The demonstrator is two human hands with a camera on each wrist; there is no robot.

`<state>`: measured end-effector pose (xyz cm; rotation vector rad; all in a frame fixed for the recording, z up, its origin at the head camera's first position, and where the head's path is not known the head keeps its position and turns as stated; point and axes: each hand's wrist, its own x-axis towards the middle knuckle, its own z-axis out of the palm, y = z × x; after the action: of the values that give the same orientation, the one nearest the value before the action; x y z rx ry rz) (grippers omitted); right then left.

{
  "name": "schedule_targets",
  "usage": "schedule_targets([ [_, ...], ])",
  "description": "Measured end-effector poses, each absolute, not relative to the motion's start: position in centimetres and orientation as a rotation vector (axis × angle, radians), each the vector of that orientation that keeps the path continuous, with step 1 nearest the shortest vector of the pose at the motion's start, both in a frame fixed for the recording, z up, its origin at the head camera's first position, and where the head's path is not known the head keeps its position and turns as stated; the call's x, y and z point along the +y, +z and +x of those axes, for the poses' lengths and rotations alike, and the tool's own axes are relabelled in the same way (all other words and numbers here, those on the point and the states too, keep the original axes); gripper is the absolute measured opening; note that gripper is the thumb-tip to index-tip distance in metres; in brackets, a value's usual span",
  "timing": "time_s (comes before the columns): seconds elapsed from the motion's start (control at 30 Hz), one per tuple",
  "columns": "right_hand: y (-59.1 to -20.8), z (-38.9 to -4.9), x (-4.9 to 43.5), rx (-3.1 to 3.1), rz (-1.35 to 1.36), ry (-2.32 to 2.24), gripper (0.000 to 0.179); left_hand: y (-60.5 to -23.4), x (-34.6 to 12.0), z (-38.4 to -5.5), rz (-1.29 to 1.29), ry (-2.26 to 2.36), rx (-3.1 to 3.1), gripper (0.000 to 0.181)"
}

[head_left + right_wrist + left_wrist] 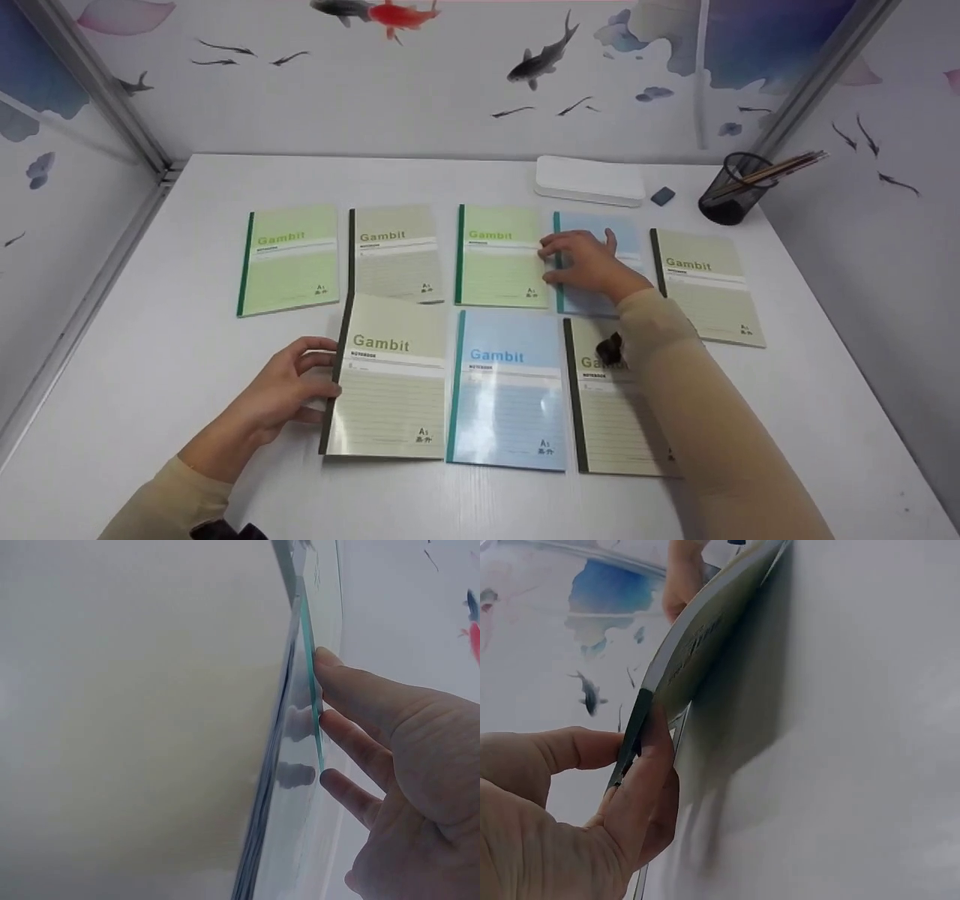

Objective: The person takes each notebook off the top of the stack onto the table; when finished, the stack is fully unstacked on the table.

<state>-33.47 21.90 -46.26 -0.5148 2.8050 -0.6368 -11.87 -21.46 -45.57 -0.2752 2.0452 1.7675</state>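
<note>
My left hand [274,390] pinches the dark spine of a beige notebook [390,420] in the front row, thumb on one face and fingers on the other. In the left wrist view this notebook [705,645] bows and tilts, casting a shadow. My right hand [589,262] reaches over a light blue notebook [581,300] in the back row. Its fingertips line up along a teal edge [313,705] in the right wrist view, near the right side of a green notebook [499,277]. The right forearm covers part of another beige notebook [607,427].
Another blue notebook [506,420] lies between the front beige ones. Further notebooks in the back row are green [292,281], beige [397,266] and beige [712,300]. Behind them are a white case [589,180], a dark eraser [663,196] and a mesh pencil cup [724,206].
</note>
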Motion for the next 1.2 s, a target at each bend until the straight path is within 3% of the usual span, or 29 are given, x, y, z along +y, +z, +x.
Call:
schedule_targets([
  [0.23, -46.6, -33.8, 22.0, 2.814, -0.542, -0.641, 0.043, -45.6, -20.8, -11.6, -0.229, 1.483, 2.309, 0.077],
  [0.53, -46.5, -33.8, 22.0, 2.815, -0.517, -0.66, 0.042, -44.1, -21.0, -12.4, 0.023, 1.008, 2.578, 0.094],
  [1.2, -46.6, -33.6, 22.2, 2.802, -0.522, -0.699, 0.042, -43.3, -19.8, -13.2, 0.1, 0.513, 2.693, 0.092],
])
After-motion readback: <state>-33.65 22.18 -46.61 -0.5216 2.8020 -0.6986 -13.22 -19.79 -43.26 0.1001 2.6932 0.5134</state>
